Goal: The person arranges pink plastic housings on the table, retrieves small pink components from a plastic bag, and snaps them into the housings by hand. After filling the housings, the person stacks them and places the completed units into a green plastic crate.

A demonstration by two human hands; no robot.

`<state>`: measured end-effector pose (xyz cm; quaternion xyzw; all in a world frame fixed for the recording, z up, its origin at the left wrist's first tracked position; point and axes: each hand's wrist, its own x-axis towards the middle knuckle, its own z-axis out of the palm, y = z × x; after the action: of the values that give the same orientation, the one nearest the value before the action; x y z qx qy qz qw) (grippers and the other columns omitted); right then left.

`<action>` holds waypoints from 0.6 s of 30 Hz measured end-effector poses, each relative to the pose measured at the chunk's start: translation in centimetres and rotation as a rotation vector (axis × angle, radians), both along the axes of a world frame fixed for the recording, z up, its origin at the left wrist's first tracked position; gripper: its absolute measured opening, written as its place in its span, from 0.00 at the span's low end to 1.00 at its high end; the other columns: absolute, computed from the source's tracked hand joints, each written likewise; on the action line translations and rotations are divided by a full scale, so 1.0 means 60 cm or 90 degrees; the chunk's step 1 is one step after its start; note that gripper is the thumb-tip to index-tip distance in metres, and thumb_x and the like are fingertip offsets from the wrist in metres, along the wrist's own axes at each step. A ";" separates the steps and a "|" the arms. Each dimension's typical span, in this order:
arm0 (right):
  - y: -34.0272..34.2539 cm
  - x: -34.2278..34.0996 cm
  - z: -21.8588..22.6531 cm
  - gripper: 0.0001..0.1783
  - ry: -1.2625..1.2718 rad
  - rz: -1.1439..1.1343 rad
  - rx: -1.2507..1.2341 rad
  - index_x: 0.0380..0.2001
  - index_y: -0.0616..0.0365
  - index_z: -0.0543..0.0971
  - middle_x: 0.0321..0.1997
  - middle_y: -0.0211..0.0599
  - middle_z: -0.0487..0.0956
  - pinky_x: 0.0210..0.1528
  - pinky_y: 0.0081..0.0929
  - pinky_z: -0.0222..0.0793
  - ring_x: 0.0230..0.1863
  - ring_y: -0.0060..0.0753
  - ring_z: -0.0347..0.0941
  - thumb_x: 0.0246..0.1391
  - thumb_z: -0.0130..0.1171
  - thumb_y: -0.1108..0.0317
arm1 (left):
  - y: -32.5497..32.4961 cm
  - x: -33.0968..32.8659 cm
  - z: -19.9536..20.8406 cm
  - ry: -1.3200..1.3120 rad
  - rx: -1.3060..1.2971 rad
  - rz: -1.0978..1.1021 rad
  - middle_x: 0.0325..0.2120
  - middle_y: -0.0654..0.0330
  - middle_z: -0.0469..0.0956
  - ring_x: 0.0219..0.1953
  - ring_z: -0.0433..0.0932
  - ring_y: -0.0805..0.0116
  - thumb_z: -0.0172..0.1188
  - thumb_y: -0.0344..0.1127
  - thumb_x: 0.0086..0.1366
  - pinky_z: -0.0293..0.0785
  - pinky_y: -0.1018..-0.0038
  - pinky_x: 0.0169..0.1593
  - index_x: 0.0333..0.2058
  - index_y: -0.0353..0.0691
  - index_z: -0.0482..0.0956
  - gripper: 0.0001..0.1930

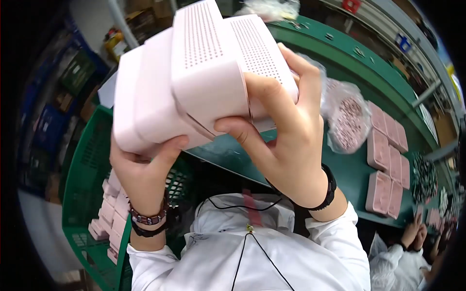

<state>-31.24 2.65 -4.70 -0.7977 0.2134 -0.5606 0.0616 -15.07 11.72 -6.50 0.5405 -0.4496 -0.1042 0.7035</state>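
Observation:
Up in front of me I hold a cluster of pale pink plastic housings (208,97), box-like with rounded corners, pressed side by side. Rows of small holes form grilles on the tops of two of them. My left hand (145,169) is closed around the lower left end, its thumb along the near lower edge. On the other side, my right hand (286,131) grips the right-hand housings, with the thumb below and the fingers bent over the end. The housings hide part of the fingers on both hands.
At my left stands a green plastic crate (73,194) holding several pink pieces (109,213). On the green bench (340,169) lie a clear bag of small pink parts (348,123), open pink shells (381,191) and dark small parts (424,179). Another person's hands (413,233) show at lower right.

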 end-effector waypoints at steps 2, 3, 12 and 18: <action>0.006 -0.068 -0.045 0.24 0.034 -0.088 0.053 0.40 0.50 0.75 0.50 0.49 0.64 0.42 0.35 0.68 0.47 0.51 0.67 0.34 0.68 0.65 | -0.041 -0.045 -0.049 0.060 0.089 -0.133 0.39 0.55 0.73 0.41 0.73 0.69 0.71 0.26 0.41 0.69 0.76 0.45 0.46 0.30 0.66 0.32; 0.012 -0.097 -0.069 0.24 0.059 -0.137 0.129 0.40 0.50 0.75 0.51 0.50 0.63 0.43 0.36 0.67 0.49 0.52 0.65 0.35 0.68 0.65 | -0.062 -0.066 -0.075 0.088 0.130 -0.207 0.39 0.55 0.73 0.41 0.73 0.69 0.71 0.27 0.41 0.70 0.76 0.44 0.45 0.31 0.65 0.32; 0.063 -0.215 -0.246 0.27 0.132 -0.305 0.304 0.44 0.49 0.73 0.55 0.53 0.56 0.47 0.38 0.66 0.51 0.59 0.62 0.35 0.68 0.70 | -0.111 -0.135 -0.252 -0.112 0.274 -0.377 0.36 0.56 0.74 0.39 0.74 0.69 0.73 0.33 0.39 0.69 0.74 0.43 0.41 0.31 0.66 0.31; 0.053 -0.246 -0.263 0.28 0.024 -0.163 0.330 0.47 0.51 0.71 0.56 0.53 0.56 0.51 0.37 0.64 0.55 0.56 0.58 0.38 0.65 0.72 | -0.113 -0.133 -0.258 -0.140 0.259 -0.354 0.36 0.55 0.73 0.38 0.74 0.66 0.73 0.34 0.38 0.68 0.72 0.42 0.40 0.32 0.66 0.31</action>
<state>-46.03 5.83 -20.51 -0.7322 0.4496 -0.4758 0.1883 -23.05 4.95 -21.98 0.5347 -0.6223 -0.3200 0.4738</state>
